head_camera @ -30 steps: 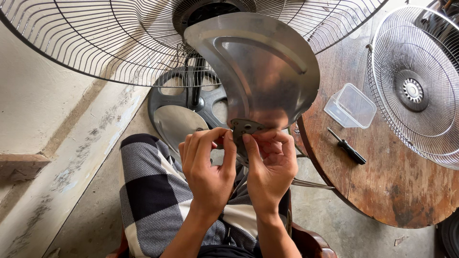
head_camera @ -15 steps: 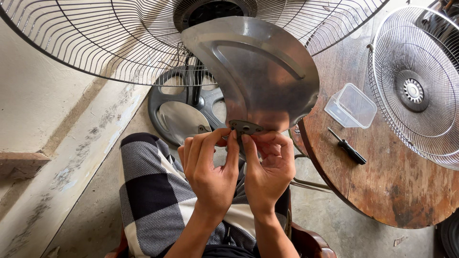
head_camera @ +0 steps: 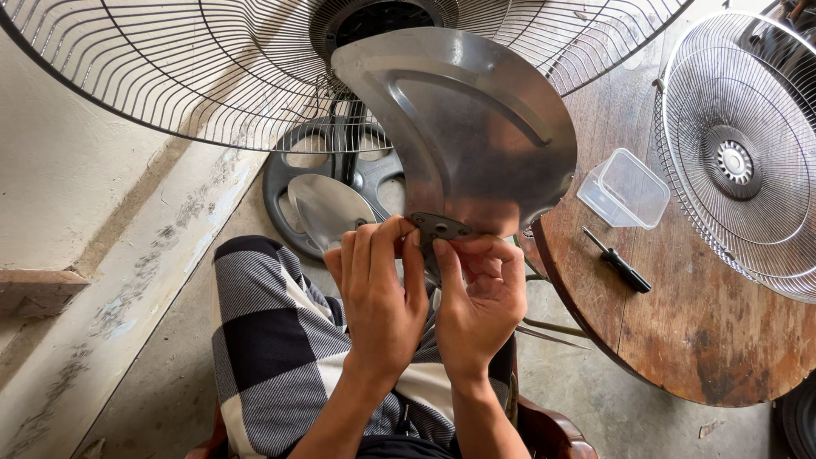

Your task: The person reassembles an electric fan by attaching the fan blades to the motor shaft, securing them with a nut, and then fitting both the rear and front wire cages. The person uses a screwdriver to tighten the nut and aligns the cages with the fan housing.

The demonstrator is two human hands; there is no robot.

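Observation:
A shiny metal fan blade (head_camera: 476,127) stands upright in front of me, its narrow base with a small grey bracket (head_camera: 438,227) pinched between my fingers. My left hand (head_camera: 378,297) grips the hub at the blade's base from the left. My right hand (head_camera: 480,297) holds the same base from the right, thumb against the bracket. A second blade (head_camera: 327,211) of the same piece shows behind my left hand. Both hands are over my lap, which is covered in black-and-white checked cloth (head_camera: 263,340).
A large wire fan guard (head_camera: 204,68) on its stand fills the top, with a dark round base (head_camera: 293,174) below. On the round wooden table (head_camera: 705,323) at right lie a clear plastic box (head_camera: 623,189), a black screwdriver (head_camera: 619,261) and another wire fan guard (head_camera: 739,153).
The blade has tilted slightly to the right and my hands have shifted a little at its base. The second blade behind my left hand has turned.

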